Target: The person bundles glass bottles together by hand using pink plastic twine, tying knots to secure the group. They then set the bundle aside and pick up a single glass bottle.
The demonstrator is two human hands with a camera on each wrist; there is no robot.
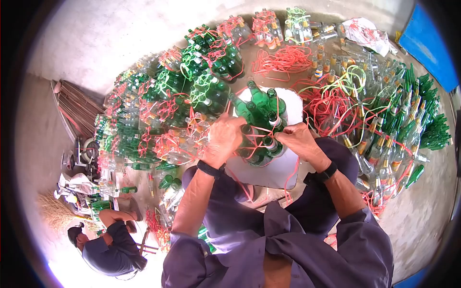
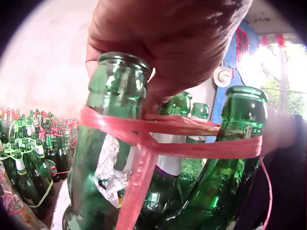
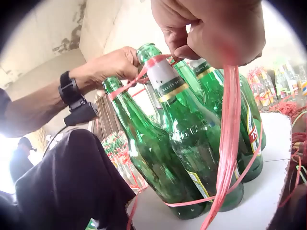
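Several green glass bottles [image 1: 259, 101] stand in a tight cluster on a white board [image 1: 264, 176] before the person's knees. Red plastic ribbon [image 2: 192, 150] runs around their necks, and a lower loop circles their bodies in the right wrist view. The left hand [image 1: 224, 139] is at the necks on the left, its fingers curled and pinching the ribbon; its fingertips are partly hidden behind a bottle neck [image 2: 120, 79]. From the right hand [image 1: 300, 141], which grips the ribbon on the near right side, a flat strand [image 3: 230, 129] hangs down past the bottles.
Tied bundles of bottles [image 1: 206, 91] crowd the left and back. Loose bottles [image 1: 384, 149] and tangled red ribbon [image 1: 326, 105] lie on the right. A ribbon heap [image 1: 283, 60] sits behind the board. Another person [image 1: 113, 249] is low at the left. A blue panel [image 1: 427, 43] leans back right.
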